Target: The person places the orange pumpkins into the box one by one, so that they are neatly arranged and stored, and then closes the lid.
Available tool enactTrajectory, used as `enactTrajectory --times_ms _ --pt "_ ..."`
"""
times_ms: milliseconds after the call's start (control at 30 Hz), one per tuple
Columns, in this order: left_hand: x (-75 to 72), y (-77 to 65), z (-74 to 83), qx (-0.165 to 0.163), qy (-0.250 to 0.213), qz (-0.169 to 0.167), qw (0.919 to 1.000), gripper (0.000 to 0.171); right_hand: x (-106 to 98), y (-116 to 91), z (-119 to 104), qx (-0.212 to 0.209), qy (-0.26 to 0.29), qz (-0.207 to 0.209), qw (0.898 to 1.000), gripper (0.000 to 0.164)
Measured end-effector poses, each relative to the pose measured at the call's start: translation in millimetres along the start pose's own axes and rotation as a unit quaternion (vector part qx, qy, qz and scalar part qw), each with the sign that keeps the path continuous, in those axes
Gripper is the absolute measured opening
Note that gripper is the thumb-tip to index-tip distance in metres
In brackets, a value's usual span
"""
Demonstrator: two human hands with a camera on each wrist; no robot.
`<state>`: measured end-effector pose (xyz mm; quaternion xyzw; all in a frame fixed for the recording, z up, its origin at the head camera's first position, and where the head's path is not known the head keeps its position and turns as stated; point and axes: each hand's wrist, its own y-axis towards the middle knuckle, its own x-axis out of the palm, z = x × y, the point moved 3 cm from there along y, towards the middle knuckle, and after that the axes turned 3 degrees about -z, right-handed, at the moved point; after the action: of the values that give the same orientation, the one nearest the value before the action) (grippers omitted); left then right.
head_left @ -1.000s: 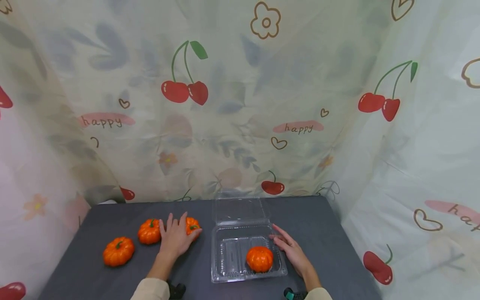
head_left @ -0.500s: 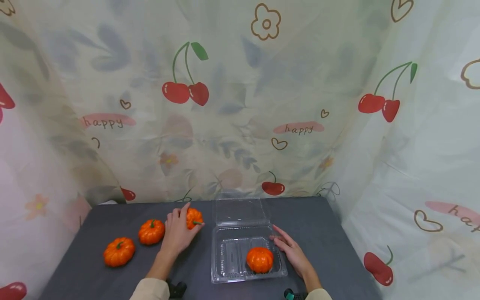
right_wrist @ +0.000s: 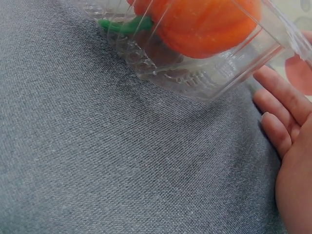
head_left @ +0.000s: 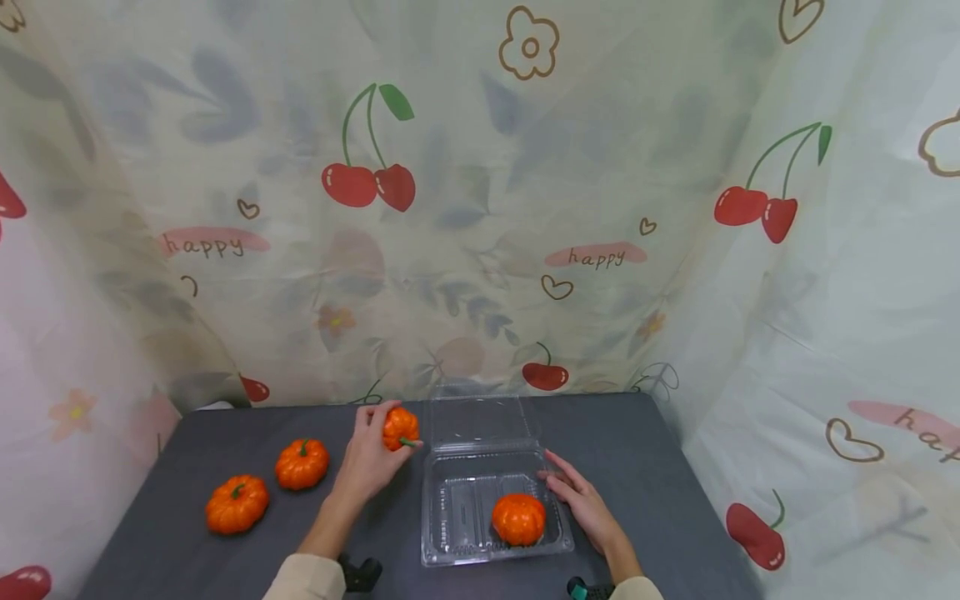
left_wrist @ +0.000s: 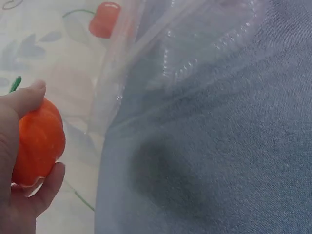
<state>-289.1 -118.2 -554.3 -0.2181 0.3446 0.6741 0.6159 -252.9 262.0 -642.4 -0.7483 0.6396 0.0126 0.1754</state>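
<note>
My left hand (head_left: 369,460) grips a small orange pumpkin (head_left: 400,427) with a green stem, held above the table left of the clear plastic container. In the left wrist view, thumb and fingers curl round that pumpkin (left_wrist: 43,139). The hinged container (head_left: 453,521) stands with its lid (head_left: 480,421) raised at the back. Inside it, toward the front right, lies another pumpkin (head_left: 519,519). My right hand (head_left: 592,512) rests at the container's right side with loosely extended fingers. Whether the fingertips touch the wall (right_wrist: 239,80) is hard to tell in the right wrist view.
Two more pumpkins, one nearer the front (head_left: 237,504) and one farther back (head_left: 302,464), sit on the dark grey table (head_left: 637,458) at the left. A printed curtain (head_left: 450,208) hangs behind and along both sides.
My left hand has closed round the rear pumpkin, lifted it and carried it right toward the container. The right hand and container have stayed in place.
</note>
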Motion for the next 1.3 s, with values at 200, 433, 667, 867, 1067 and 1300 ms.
enactTrajectory --times_ms 200,433,667,867,1067,1300 --pt "-1.1 2.1 6.4 0.022 -0.029 0.009 0.9993 0.079 0 -1 -1 0.001 -0.003 0.001 1.000 0.050" --pt "0.2 3.5 14.2 0.031 -0.046 0.002 0.9984 0.092 0 0 1 0.000 -0.001 -0.001 1.000 0.050" --pt "3.7 2.7 21.1 0.034 -0.058 -0.015 0.9976 0.090 0 -1 0 0.002 0.003 -0.002 1.000 0.050" --pt "1.4 1.8 29.5 0.042 -0.149 -0.001 0.9879 0.045 0 0 0 0.003 0.002 -0.001 1.000 0.052" --pt "0.7 1.2 37.7 0.062 -0.185 0.003 0.9807 0.033 1 0 0 0.003 0.001 0.001 1.000 0.054" --pt "3.5 1.8 45.6 0.057 -0.232 -0.004 0.9711 0.046 0 1 1 0.006 0.002 0.004 1.000 0.052"
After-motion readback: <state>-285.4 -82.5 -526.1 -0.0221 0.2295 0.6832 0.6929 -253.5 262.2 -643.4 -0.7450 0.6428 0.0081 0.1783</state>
